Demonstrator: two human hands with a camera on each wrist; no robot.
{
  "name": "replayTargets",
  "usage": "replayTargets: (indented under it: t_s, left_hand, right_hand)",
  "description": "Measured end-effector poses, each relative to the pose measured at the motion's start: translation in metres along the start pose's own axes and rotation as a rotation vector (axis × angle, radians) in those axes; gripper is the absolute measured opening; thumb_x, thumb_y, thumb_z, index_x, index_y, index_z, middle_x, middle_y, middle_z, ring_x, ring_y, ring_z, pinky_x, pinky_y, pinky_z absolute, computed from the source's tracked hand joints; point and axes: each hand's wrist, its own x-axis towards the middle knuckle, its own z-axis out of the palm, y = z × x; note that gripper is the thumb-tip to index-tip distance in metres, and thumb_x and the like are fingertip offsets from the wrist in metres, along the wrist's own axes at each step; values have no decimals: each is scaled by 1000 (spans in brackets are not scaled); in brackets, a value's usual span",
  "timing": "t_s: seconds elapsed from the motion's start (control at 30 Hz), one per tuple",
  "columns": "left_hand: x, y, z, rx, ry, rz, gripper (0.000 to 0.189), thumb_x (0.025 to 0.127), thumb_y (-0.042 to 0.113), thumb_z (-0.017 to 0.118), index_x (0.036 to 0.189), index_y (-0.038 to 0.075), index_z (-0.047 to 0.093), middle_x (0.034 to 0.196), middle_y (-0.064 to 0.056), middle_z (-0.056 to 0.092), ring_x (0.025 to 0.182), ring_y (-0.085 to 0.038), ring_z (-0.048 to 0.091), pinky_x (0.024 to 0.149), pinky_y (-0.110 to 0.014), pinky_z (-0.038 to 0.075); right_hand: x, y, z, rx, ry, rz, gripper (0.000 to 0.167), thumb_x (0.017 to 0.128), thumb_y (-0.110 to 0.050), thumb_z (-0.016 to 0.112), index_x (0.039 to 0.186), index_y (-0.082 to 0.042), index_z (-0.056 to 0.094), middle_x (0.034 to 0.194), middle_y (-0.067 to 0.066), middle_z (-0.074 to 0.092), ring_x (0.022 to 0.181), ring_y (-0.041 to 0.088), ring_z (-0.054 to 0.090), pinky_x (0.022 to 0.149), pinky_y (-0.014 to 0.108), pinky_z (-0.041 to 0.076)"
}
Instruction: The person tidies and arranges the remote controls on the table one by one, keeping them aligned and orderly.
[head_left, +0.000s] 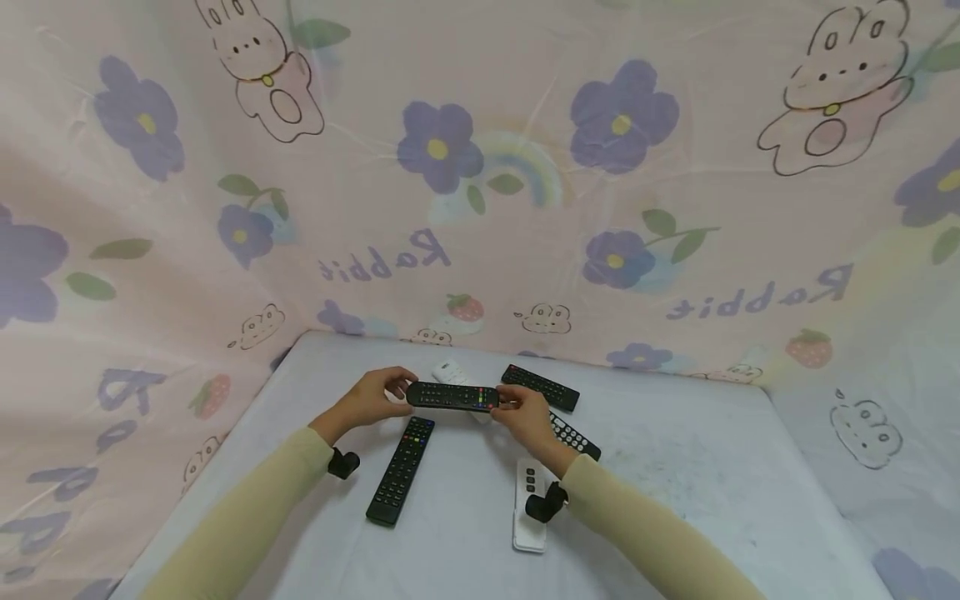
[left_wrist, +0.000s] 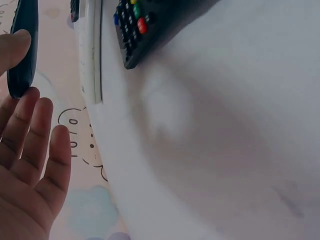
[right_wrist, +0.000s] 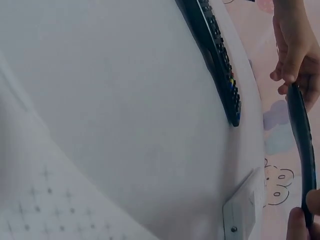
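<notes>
A black remote control [head_left: 452, 396] with rounded ends is raised over the table, lying crosswise between both hands. My left hand [head_left: 372, 397] pinches its left end between thumb and fingertips; the left wrist view shows the thumb on one face of that remote [left_wrist: 25, 50] and the lower fingers spread. At the other end, the one with coloured buttons, my right hand [head_left: 531, 419] grips it with thumb and fingers. Seen edge-on in the right wrist view, the remote [right_wrist: 301, 135] looks slim and slightly curved.
Another black remote [head_left: 401, 471] lies below my left hand. A white remote [head_left: 450, 372] is partly hidden behind the held one. Beyond my right hand lie a black remote [head_left: 542, 387] and one with white buttons [head_left: 573, 435]. A white remote [head_left: 529, 533] sits under my right wrist.
</notes>
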Motion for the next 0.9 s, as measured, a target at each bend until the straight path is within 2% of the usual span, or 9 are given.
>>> replayTargets:
  t_s: [0.1,0.27,0.57,0.77,0.9]
  left_hand:
    - [-2,2,3,-14,0,0,48,77,15,80,121,13,61,98,-2,63,90,-15,60,73,-29,53]
    - [-11,0,5,-18,-12,7,47,79,14,78,123,12,61,97,0,64,89,-13,61,75,-29,53]
    - [-28,-5,11,-34,-42,18,47,79,21,79,121,12,61,93,0,62,88,-12,60,71,-25,53]
    - [-33,-1,16,-50,-12,28,46,77,20,81,118,12,62,104,-2,64,87,-12,62,70,-23,54]
    - [-35,3,21,-47,-27,42,46,76,22,82,118,15,62,97,0,63,85,-12,62,68,-23,53]
  right_hand:
    - [0,1,-4,-19,7,-15,41,77,2,73,117,0,66,107,18,68,92,23,69,75,27,58]
    - [2,2,-6,8,-15,-10,40,75,3,74,114,1,67,103,17,71,87,19,69,76,27,57]
    - [2,2,-6,-4,-72,-20,38,77,4,72,115,0,67,105,17,71,88,18,69,76,24,57]
    - [3,3,-7,-36,-77,-38,37,78,3,71,114,-1,68,104,15,71,86,15,68,73,24,57]
    - [2,6,-10,-26,-77,-18,34,79,3,71,113,-1,68,105,15,71,87,15,67,74,24,57]
